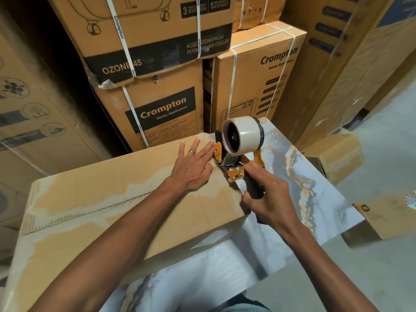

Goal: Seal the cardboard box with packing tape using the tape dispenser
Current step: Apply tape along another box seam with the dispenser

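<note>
A large brown cardboard box (108, 212) lies on a marble-patterned table, its top flaps closed along a centre seam. My left hand (193, 165) rests flat on the box top near its right end, fingers spread. My right hand (267, 197) grips the black handle of an orange tape dispenser (238, 154). The dispenser carries a pale roll of packing tape (247, 134) and its blade end touches the right edge of the box, close to my left fingertips.
The marble-patterned table (304, 176) extends right of the box. Stacked Crompton appliance cartons (166, 109) stand right behind it. Smaller cardboard boxes (337, 158) sit on the grey floor at the right, with another carton (391, 217) nearer.
</note>
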`<move>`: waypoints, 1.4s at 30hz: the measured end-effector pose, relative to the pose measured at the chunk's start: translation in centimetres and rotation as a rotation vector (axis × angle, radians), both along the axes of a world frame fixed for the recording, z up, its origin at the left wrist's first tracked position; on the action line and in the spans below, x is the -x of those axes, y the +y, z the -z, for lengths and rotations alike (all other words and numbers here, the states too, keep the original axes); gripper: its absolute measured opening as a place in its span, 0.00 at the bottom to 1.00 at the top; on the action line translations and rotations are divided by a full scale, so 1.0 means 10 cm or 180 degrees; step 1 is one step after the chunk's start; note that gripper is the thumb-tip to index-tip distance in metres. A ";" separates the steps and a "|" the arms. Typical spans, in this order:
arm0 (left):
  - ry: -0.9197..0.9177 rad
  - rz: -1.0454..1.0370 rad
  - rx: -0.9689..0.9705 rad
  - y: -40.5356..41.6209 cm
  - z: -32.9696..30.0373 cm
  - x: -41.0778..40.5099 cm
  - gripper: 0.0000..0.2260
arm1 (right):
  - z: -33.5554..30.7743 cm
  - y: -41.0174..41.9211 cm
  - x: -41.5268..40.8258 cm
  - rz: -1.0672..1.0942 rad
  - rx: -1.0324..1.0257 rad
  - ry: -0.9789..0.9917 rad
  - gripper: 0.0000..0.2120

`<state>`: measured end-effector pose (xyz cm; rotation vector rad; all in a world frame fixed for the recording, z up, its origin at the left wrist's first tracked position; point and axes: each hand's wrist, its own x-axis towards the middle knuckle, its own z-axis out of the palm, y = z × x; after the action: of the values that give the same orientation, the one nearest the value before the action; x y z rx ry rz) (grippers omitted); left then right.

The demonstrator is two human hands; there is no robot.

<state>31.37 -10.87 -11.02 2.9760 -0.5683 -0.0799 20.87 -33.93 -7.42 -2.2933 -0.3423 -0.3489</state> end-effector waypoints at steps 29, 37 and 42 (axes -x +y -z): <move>0.0152 0.0515 0.0297 -0.15 -0.01 0.80 0.27 | 0.04 -0.31 0.74 0.0078 -0.0235 -0.0087 0.31; 0.0025 0.0157 0.0092 -0.33 0.01 0.97 0.28 | 0.03 -0.39 0.66 -0.0158 -0.0264 -0.0084 0.31; -0.0004 -0.0069 0.0011 -0.41 0.01 1.04 0.29 | 0.10 -0.45 0.67 -0.0200 -0.0440 -0.0196 0.33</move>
<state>21.00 -14.94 -11.10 2.9785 -0.5358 -0.0753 14.18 -38.39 -8.40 -2.1352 -0.4078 -0.3994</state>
